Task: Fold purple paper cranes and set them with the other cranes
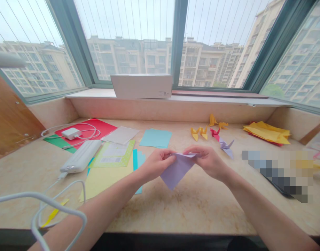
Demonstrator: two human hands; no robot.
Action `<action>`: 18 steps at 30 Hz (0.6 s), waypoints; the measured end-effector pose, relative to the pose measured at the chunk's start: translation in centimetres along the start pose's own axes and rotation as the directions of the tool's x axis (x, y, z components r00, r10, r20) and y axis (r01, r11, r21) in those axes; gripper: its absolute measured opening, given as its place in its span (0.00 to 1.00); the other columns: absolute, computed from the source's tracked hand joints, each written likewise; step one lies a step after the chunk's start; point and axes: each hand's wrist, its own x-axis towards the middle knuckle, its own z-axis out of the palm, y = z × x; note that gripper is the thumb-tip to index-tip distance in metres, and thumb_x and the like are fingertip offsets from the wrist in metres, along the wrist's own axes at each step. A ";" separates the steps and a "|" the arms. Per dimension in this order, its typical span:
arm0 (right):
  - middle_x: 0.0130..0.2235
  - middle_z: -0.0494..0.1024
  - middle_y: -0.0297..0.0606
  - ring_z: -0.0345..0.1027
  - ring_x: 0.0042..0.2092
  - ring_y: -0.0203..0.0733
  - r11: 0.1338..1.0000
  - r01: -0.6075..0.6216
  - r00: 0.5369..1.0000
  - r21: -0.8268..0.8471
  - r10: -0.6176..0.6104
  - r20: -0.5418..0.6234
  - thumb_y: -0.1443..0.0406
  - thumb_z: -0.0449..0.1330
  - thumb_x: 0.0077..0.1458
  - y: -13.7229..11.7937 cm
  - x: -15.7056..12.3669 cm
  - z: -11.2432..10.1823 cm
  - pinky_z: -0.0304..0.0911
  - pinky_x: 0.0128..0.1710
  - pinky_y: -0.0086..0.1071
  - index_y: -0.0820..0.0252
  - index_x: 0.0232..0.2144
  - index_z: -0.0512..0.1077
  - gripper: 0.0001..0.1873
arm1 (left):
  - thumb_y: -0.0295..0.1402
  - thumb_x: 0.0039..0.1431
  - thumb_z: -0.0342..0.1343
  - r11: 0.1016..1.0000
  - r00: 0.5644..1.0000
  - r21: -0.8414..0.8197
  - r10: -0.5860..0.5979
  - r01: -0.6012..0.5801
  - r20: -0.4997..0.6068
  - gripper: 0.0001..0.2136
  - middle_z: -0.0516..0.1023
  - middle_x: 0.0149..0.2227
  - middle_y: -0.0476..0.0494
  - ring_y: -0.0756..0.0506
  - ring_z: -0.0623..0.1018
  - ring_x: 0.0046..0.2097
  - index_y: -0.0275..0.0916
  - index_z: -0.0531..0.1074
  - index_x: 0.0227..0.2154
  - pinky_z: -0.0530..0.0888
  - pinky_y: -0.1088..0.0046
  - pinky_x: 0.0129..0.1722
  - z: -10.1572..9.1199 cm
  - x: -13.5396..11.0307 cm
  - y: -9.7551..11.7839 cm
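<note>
A lavender sheet of paper (177, 170), folded into a triangle with its tip pointing down, hangs just above the stone counter (196, 205). My left hand (156, 164) pinches its upper left edge with closed fingers. My right hand (208, 161) pinches the upper right edge the same way. Beyond my hands lie several finished paper cranes: yellow ones (199, 132), a red one (215, 132) and a lavender one (227, 145).
Coloured paper sheets (156, 138) lie to the left, with a white power bank (81, 156), a charger (71, 132) and white cables (45, 205). A stack of yellow paper (268, 132) sits at the right. A white box (141, 85) stands on the window sill.
</note>
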 end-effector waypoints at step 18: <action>0.48 0.78 0.42 0.74 0.46 0.44 0.984 0.166 0.984 -0.066 -0.170 -0.048 0.65 0.61 0.59 -0.1 -0.2 -0.1 0.72 0.43 0.38 0.51 0.35 0.83 0.10 | 0.47 0.58 0.59 0.993 0.997 -0.110 -0.050 0.044 -0.053 0.19 0.78 0.29 0.44 0.50 0.72 0.26 0.35 0.80 0.40 0.61 0.78 0.24 0.3 -0.4 1.0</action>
